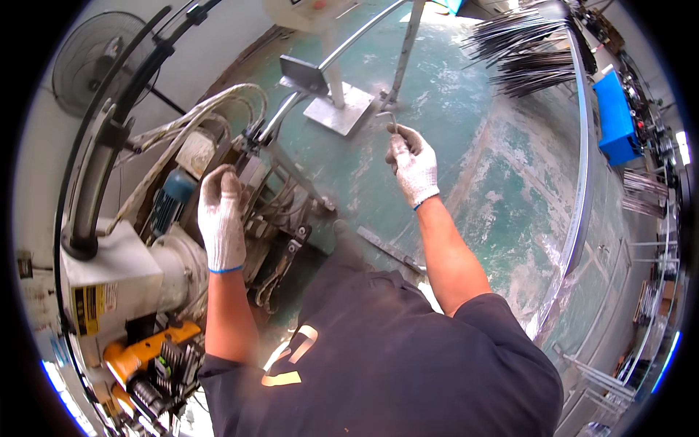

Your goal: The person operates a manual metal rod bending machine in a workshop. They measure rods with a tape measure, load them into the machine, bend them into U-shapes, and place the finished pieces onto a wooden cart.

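Note:
Both of my hands wear whitish knit work gloves with blue cuffs, soiled at the fingers. My right hand [413, 162] is raised over the green floor, its fingers pinched on a small bent metal rod [386, 114] that sticks out past the fingertips. The rest of that rod is hidden in the glove. On the left, my left hand [221, 215] is held up with its fingers curled together in front of a machine [251, 171] with hoses and metal brackets. Whether anything is inside those fingers cannot be made out.
Ahead stands a metal frame with a white base plate [339, 109] and a dark rectangular plate [303, 76]. Bundles of thin rods [520, 62] lie at the far right, near a long curved rail [585, 146] and a blue bin [615, 120]. A fan [105, 62] is at the far left.

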A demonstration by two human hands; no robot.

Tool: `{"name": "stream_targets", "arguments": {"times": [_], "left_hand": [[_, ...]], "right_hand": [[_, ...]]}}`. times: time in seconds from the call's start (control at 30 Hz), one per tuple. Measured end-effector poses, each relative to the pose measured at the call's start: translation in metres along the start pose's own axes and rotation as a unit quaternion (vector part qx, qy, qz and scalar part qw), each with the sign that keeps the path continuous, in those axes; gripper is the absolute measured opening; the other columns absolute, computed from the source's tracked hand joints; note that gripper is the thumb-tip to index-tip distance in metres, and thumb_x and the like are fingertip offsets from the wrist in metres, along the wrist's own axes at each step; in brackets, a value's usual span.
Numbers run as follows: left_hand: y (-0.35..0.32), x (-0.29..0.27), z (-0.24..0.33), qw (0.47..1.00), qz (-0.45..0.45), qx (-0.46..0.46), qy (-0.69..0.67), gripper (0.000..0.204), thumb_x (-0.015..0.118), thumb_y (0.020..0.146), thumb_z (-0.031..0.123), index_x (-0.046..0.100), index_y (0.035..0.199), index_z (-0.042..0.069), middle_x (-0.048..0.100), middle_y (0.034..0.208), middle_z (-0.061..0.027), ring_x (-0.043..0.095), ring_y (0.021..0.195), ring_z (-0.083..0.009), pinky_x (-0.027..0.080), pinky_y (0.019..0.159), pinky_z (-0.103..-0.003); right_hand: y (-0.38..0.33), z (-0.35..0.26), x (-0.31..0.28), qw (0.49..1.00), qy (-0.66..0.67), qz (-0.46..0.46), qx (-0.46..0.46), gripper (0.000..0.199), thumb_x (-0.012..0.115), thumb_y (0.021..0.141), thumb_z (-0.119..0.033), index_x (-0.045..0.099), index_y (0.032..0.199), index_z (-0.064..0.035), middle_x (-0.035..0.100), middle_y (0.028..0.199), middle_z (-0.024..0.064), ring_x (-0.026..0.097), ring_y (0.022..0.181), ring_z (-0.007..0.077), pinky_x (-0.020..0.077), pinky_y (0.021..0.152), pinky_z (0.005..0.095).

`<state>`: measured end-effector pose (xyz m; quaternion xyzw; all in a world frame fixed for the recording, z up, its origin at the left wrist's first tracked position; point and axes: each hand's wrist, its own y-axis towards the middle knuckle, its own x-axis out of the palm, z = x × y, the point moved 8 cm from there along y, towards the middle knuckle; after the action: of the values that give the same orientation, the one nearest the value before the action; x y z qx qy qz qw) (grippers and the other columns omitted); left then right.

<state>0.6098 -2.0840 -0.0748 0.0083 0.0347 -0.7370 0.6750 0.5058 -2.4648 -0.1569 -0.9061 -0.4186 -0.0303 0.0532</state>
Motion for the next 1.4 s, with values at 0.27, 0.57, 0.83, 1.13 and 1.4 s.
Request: {"name": "stream_targets", "arguments": {"times": [0.27, 0.57, 0.83, 1.13, 1.4], "left_hand": [[0.124, 0.115, -0.006, 0.999, -0.046, -0.013, 0.013, 0.05, 0.066, 0.113, 0.048, 0.066, 0.138, 0.004, 0.064, 0.114, -0.0021, 0.064, 0.099, -0.0135, 0.058, 0.087, -0.031], [0.167, 0.171, -0.016, 0.991, -0.078, -0.1, 0.052, 0.053, 0.065, 0.114, 0.043, 0.061, 0.144, -0.001, 0.064, 0.116, -0.0027, 0.058, 0.108, -0.0116, 0.048, 0.1, -0.028], [0.194, 0.192, -0.008, 0.984, 0.025, -0.171, 0.043, 0.064, 0.071, 0.111, 0.042, 0.054, 0.153, -0.003, 0.066, 0.127, -0.006, 0.061, 0.112, -0.0139, 0.052, 0.101, -0.033], [0.181, 0.239, -0.011, 0.914, 0.248, -0.308, -0.093, 0.061, 0.074, 0.101, 0.008, 0.049, 0.155, -0.004, 0.064, 0.136, -0.0085, 0.059, 0.117, -0.0142, 0.05, 0.104, -0.031], [0.187, 0.241, -0.016, 0.901, 0.339, -0.262, -0.072, 0.059, 0.065, 0.089, -0.005, 0.053, 0.147, -0.004, 0.061, 0.132, -0.0086, 0.057, 0.115, -0.015, 0.051, 0.1, -0.029]], "right_hand": [[0.102, -0.041, -0.006, 0.996, -0.075, -0.005, -0.056, 0.028, 0.069, 0.111, -0.022, 0.077, 0.13, -0.0029, 0.072, 0.09, 0.0024, 0.061, 0.069, 0.0061, 0.0487, 0.06, 0.0243], [0.216, -0.079, 0.077, 0.976, -0.136, -0.142, -0.094, 0.029, 0.07, 0.11, -0.019, 0.076, 0.132, -0.0015, 0.077, 0.098, 0.0033, 0.067, 0.077, 0.0078, 0.0534, 0.065, 0.0257], [0.333, -0.096, 0.212, 0.814, -0.286, -0.444, -0.242, 0.022, 0.076, 0.103, -0.021, 0.08, 0.122, -0.0099, 0.081, 0.105, 0.0154, 0.078, 0.087, 0.0291, 0.0608, 0.08, 0.0385], [0.342, -0.043, 0.311, 0.569, -0.307, -0.736, -0.2, 0.028, 0.068, 0.103, -0.028, 0.078, 0.111, -0.0038, 0.077, 0.101, 0.0231, 0.075, 0.097, 0.0433, 0.0596, 0.086, 0.0504], [0.307, 0.021, 0.34, 0.39, -0.343, -0.848, -0.108, 0.035, 0.064, 0.101, -0.032, 0.079, 0.109, -0.0012, 0.077, 0.103, 0.026, 0.073, 0.097, 0.0469, 0.0582, 0.091, 0.0504]]}}
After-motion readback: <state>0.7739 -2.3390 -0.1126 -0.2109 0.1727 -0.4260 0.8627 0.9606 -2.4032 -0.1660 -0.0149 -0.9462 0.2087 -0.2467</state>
